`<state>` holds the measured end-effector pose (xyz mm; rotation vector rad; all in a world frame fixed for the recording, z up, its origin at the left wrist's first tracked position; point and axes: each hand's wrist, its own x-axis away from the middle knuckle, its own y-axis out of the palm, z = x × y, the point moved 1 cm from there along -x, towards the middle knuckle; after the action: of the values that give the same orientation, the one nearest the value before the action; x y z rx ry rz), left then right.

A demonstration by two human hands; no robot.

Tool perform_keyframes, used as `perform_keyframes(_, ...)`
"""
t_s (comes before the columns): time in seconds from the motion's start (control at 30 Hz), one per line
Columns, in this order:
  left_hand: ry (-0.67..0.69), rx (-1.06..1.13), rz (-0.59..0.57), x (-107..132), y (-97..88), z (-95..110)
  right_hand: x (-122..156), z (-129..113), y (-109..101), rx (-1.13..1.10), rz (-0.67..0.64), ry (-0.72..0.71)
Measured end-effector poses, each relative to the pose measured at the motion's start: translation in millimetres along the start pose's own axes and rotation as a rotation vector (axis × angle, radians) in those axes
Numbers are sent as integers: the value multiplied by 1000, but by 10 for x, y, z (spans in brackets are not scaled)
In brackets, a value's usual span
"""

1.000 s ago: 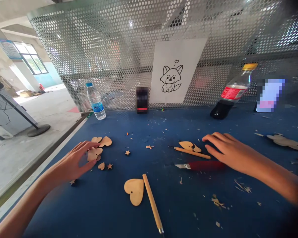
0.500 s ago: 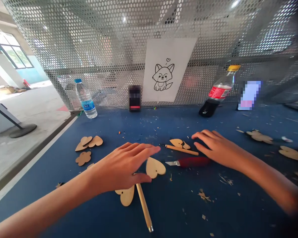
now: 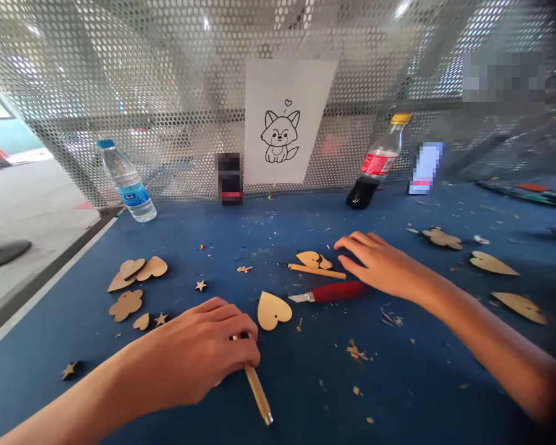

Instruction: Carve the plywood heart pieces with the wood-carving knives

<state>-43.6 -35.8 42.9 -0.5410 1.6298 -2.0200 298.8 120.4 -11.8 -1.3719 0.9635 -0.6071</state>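
Observation:
My left hand (image 3: 192, 355) is closed round a wooden-handled tool (image 3: 258, 392) lying on the blue table (image 3: 306, 395); its metal-tipped end sticks out toward me. A wooden heart (image 3: 272, 309) lies just beyond my knuckles. My right hand (image 3: 382, 266) rests flat with fingers spread, beside a red-handled knife (image 3: 331, 292), a thin wooden stick (image 3: 315, 271) and a small wooden cut-out (image 3: 312, 259). A fox drawing (image 3: 280, 127) hangs on the perforated metal screen behind.
Wooden hearts (image 3: 139, 272), a flower shape (image 3: 126, 304) and small stars (image 3: 200, 285) lie at the left. More cut-outs (image 3: 491, 264) lie at the right. A water bottle (image 3: 126, 180) and a cola bottle (image 3: 375, 165) stand at the back. Wood chips litter the table.
My left hand came from the hearts at the left to the table's middle, dropped a heart there, then closed on the wooden-handled tool. My right hand barely moved. The view has panned right.

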Motion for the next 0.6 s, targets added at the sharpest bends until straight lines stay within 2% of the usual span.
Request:
perform_keyframes(0.13,-10,-70,21,-10,-102,-185,3,-3,-2,-1,4,-2)
perform_keyframes(0.3,-180,-225,108,-120,-142,-390,3,4,-4,-19,17,-13)
perform_keyframes(0.5,-101,59,97,-398,10,-191,5,-7,-20,-29,15,-12)
perform_keyframes(0.6,-148,43,129,-469,62,-137,8,-7,-24,-30,22,-16)
